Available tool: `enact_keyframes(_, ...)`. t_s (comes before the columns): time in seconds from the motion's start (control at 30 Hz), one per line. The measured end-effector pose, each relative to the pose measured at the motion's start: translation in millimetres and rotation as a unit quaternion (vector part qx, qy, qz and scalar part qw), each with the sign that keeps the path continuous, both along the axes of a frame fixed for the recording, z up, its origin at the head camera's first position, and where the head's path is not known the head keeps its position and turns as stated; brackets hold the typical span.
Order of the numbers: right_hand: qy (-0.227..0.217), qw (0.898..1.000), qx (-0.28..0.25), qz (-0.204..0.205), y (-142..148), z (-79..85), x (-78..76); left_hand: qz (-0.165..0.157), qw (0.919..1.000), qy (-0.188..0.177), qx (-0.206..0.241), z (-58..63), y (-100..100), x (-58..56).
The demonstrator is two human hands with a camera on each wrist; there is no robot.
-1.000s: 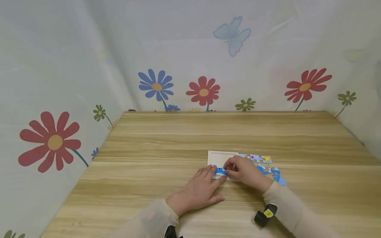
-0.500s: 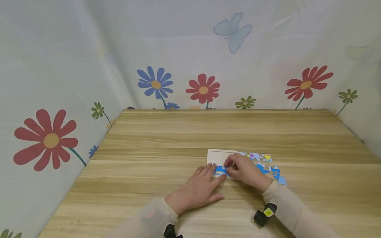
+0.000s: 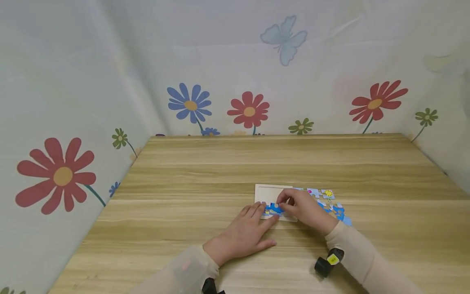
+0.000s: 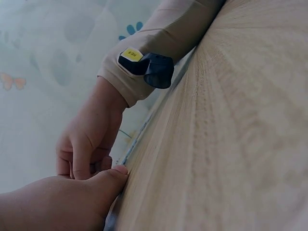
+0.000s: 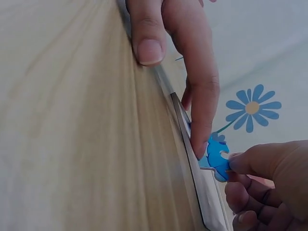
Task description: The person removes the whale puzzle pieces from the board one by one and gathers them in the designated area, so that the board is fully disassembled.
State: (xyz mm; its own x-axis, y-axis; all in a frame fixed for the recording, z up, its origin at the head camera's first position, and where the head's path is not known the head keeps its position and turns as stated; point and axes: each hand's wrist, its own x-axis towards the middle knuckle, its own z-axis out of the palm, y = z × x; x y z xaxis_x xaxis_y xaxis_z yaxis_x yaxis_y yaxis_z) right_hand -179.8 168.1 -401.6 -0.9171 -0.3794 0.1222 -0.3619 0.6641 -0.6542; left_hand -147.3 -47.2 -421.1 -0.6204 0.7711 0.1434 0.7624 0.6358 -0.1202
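Observation:
A shallow pale wooden puzzle tray [image 3: 269, 193] lies on the table, with blue jigsaw pieces along its near side. My left hand [image 3: 242, 234] rests at the tray's near left corner, fingers extended over the pieces and thumb by the near edge. Between thumb and fingers, my right hand [image 3: 308, 209] pinches a blue puzzle piece [image 5: 217, 158], held tilted above the tray in the right wrist view. A left fingertip reaches right beside that piece. In the left wrist view, the left hand [image 4: 72, 197] covers most of the tray.
Several loose jigsaw pieces [image 3: 339, 212] in blue and lilac lie right of the tray, partly behind the right hand. One bears a yellow flower [image 3: 328, 193]. The wooden table [image 3: 205, 163] meets a flower-printed curtain [image 3: 147, 61] at its back and sides. Both wrists carry black devices.
The right fingers have shifted slightly with the blue piece, and more of its blue shows above the tray. The left hand has stayed in place. The head view has moved a little.

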Motion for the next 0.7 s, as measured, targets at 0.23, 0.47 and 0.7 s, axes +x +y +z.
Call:
enact_keyframes(0.23,0.007,1.000,0.002,0.008,6,13.7,4.6,0.006,0.9998,-0.016,-0.007,1.7,2,3.0)
enact_keyframes(0.47,0.001,1.000,0.012,0.010,19,33.2,6.9,0.006,0.9999,-0.010,-0.002,4.6,3,4.0)
enact_keyframes(0.7,-0.017,1.000,0.003,0.013,39,49.6,4.6,0.008,0.9998,-0.020,0.000,5.8,2,2.9)
